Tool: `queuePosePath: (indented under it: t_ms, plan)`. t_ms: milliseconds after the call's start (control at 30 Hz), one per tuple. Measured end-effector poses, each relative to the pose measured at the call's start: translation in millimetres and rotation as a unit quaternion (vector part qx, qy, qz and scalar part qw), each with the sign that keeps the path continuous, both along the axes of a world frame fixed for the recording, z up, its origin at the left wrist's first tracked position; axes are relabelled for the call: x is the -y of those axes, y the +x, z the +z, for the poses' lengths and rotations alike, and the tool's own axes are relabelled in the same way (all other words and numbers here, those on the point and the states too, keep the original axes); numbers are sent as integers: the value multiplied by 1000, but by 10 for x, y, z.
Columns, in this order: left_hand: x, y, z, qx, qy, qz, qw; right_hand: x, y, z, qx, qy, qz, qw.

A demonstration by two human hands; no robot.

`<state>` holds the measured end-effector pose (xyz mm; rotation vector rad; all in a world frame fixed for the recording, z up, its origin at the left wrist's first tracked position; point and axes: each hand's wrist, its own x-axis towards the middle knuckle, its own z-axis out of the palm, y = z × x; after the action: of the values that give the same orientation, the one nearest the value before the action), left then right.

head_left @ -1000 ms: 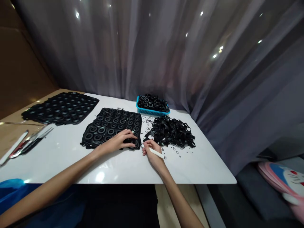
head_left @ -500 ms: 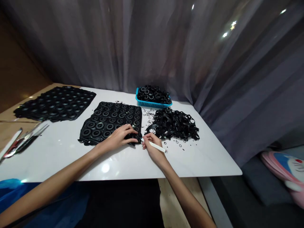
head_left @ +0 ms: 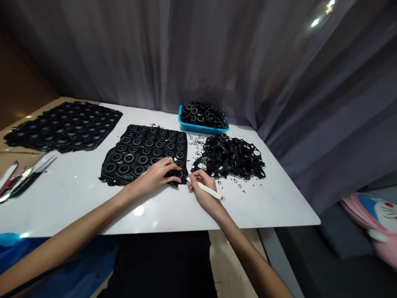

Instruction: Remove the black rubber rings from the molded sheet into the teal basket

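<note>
A black rubber sheet (head_left: 130, 148) moulded with rows of thick rings lies on the white table. My left hand (head_left: 161, 171) rests on its near right corner, thumb and fingers curled around a ring there and pressing the sheet. Between the fingertips of my right hand (head_left: 203, 186) is a slim white pen-shaped tool (head_left: 211, 191). Its tip meets the sheet's right edge at that corner, close to my left thumb; the tip is too small to make out. Just right of my hands lies a heap of black rubber scrap (head_left: 232, 157) full of round holes.
A blue basket (head_left: 201, 129) of black rings stands at the back. Another ringed rubber sheet (head_left: 66, 126) lies at the left. Tweezers and other hand tools (head_left: 26, 180) lie at the left edge. Small thin rings (head_left: 195, 140) are scattered between sheet and scrap. A grey curtain (head_left: 139, 54) hangs behind.
The camera view has shifted slightly. Both hands keep nearly the same place at the sheet's corner, and the white tool is still in my right hand.
</note>
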<state>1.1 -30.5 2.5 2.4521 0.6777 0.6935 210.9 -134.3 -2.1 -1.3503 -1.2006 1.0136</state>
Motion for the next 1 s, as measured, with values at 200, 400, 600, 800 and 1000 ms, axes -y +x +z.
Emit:
queuePosePath:
  t_ms: [200, 400, 600, 800, 1000]
  plan:
    - [-5, 2, -37, 8, 5, 4, 1000, -3, -18, -11, 41, -6, -6, 999]
    - [-15, 4, -38, 24, -24, 2, 999, -7, -51, 32, 127, 7, 1, 992]
    - [-71, 46, 7, 32, -68, 13, 997, -4, -172, 141, 254, 88, 40, 962]
    - [-73, 88, 3, 20, -94, 43, 994, -94, -167, 4, 341, 108, -24, 934]
    - [-2, 73, 40, -34, -49, 25, 998, -85, -131, 31, 310, 101, -46, 944]
